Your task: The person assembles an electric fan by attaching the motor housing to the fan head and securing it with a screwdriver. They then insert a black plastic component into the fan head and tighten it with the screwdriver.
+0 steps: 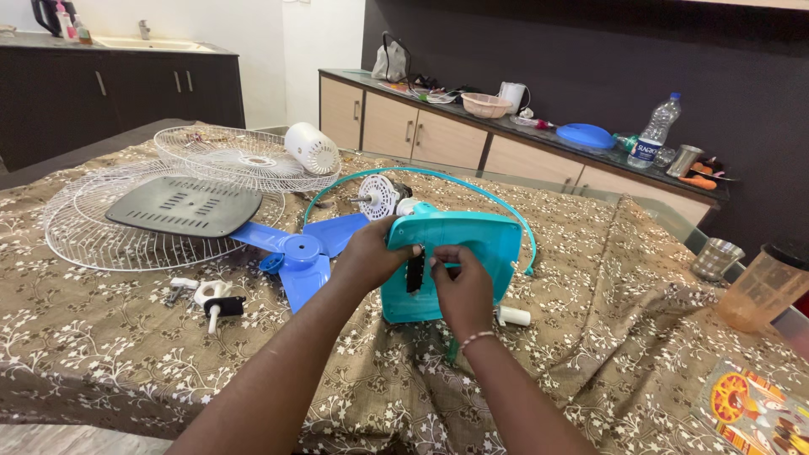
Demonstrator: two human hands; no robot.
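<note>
While both hands pinch a black part, glossy teal plastic base, floral tablecloth.

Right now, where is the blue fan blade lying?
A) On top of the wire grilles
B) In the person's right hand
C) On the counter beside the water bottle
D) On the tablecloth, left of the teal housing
D: the blue fan blade lies flat on the tablecloth, left of the teal housing that both hands work on.

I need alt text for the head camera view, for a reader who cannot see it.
Both hands, left hand and right hand, hold a small black part against a teal fan housing on a floral tablecloth. Blue fan blades and white wire grilles lie left.
</note>
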